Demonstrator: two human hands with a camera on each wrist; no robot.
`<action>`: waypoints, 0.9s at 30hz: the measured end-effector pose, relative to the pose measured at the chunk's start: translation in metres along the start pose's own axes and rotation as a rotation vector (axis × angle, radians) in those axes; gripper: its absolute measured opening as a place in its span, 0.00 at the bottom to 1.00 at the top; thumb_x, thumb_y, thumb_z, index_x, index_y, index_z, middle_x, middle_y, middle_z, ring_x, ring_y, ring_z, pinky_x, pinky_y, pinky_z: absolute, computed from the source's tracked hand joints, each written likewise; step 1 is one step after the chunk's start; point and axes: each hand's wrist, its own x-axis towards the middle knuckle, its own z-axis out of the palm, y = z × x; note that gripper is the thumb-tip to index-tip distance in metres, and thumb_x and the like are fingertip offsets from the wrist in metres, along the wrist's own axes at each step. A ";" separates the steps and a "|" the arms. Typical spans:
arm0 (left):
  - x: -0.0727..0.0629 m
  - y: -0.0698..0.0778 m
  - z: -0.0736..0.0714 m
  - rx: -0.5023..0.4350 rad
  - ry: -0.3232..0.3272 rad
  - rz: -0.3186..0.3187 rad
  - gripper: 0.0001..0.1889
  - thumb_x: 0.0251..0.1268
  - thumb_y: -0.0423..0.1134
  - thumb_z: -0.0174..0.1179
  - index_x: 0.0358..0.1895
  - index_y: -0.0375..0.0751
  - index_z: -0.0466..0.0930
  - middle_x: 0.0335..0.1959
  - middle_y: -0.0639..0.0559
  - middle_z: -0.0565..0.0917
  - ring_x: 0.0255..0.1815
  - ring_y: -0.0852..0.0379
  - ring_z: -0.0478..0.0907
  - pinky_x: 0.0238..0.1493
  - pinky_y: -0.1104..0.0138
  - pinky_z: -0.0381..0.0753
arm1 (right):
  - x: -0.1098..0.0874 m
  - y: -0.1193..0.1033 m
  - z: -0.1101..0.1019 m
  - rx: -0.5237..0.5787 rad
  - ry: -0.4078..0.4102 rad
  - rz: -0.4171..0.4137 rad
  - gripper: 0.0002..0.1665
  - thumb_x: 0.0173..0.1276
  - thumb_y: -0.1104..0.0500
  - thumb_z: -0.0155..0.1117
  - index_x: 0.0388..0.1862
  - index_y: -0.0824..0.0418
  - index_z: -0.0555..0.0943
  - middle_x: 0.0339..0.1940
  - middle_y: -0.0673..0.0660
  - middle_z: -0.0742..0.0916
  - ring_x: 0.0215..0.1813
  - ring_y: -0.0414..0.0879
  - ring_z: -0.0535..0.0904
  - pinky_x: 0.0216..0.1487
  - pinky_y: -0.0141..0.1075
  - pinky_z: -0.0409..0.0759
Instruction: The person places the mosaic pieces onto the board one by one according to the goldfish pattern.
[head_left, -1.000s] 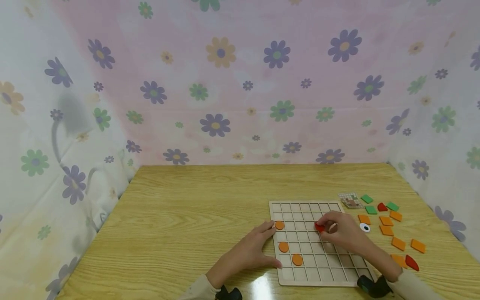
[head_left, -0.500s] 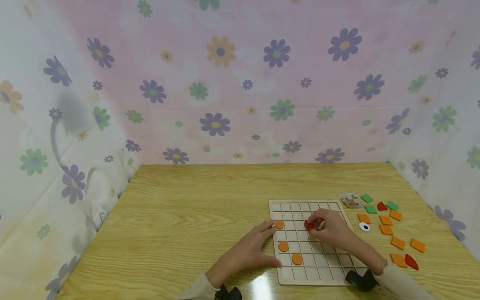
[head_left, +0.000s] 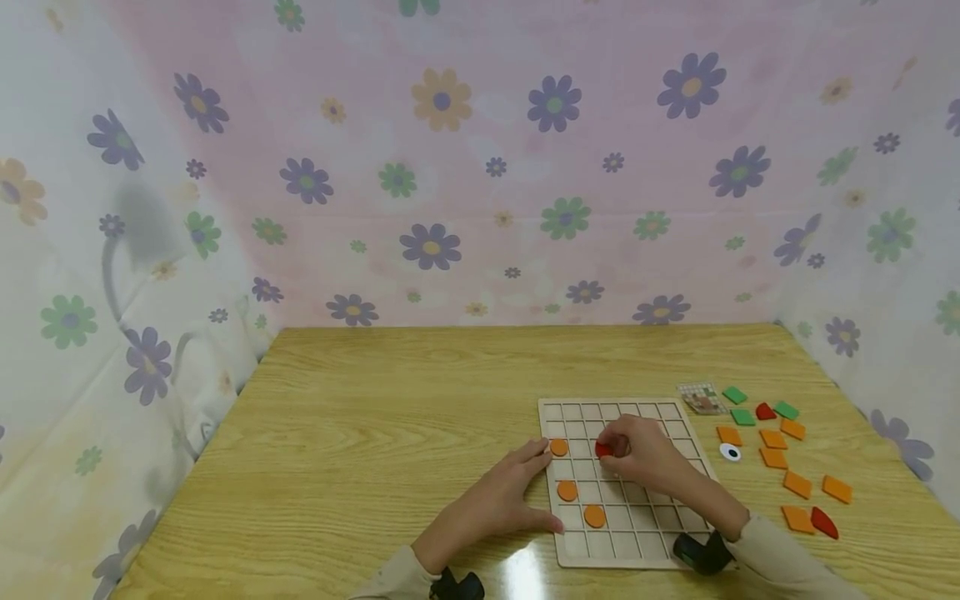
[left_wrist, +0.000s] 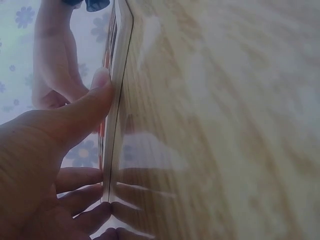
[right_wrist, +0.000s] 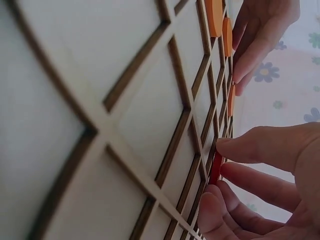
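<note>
A pale wooden grid board (head_left: 576, 546) lies on the table. My left hand (head_left: 504, 498) rests along its left edge, fingers extended and thumb (left_wrist: 92, 107) on the rim. Three orange discs (head_left: 594, 516) sit in cells on the board's left side. Over the middle rows, my right hand (head_left: 647, 458) pinches a small red piece (head_left: 603, 449) between thumb and fingers. Seen from the right wrist, that red piece (right_wrist: 215, 167) is at the grid surface; its full outline is hidden by the fingers.
Right of the board lie several orange tiles (head_left: 773, 457), three green tiles (head_left: 735, 395), two red curved pieces (head_left: 824, 522) and a white eye piece (head_left: 730, 452). A small printed card (head_left: 701, 398) lies by the board's far right corner. Patterned cloth surrounds the table.
My right hand has moved left across the board with the red piece, about two columns over. The left hand has stayed at the board's edge.
</note>
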 end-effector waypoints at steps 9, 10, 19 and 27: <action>0.000 0.000 0.001 0.015 0.007 0.003 0.49 0.49 0.63 0.66 0.72 0.42 0.60 0.75 0.52 0.54 0.74 0.51 0.50 0.67 0.57 0.62 | 0.004 -0.005 -0.001 -0.031 -0.059 -0.025 0.10 0.52 0.66 0.70 0.35 0.60 0.86 0.25 0.48 0.78 0.25 0.39 0.67 0.24 0.30 0.69; 0.000 0.000 0.001 0.013 0.005 0.002 0.49 0.49 0.63 0.66 0.72 0.42 0.60 0.75 0.52 0.53 0.74 0.51 0.49 0.67 0.57 0.62 | 0.005 -0.005 -0.002 -0.033 -0.061 -0.034 0.10 0.52 0.66 0.70 0.35 0.59 0.86 0.26 0.48 0.78 0.25 0.38 0.67 0.24 0.30 0.68; 0.000 0.002 0.000 0.014 0.006 -0.003 0.49 0.48 0.62 0.67 0.72 0.42 0.60 0.75 0.52 0.54 0.74 0.51 0.50 0.67 0.58 0.62 | 0.006 -0.003 -0.005 -0.020 -0.084 -0.094 0.18 0.47 0.75 0.63 0.35 0.58 0.86 0.31 0.51 0.80 0.26 0.39 0.68 0.23 0.30 0.69; 0.000 0.003 0.000 0.009 0.007 -0.015 0.49 0.48 0.62 0.67 0.71 0.42 0.61 0.75 0.53 0.54 0.74 0.51 0.50 0.67 0.57 0.62 | 0.010 -0.002 -0.009 -0.033 -0.066 -0.176 0.26 0.45 0.81 0.51 0.31 0.58 0.86 0.30 0.51 0.81 0.27 0.40 0.68 0.25 0.30 0.68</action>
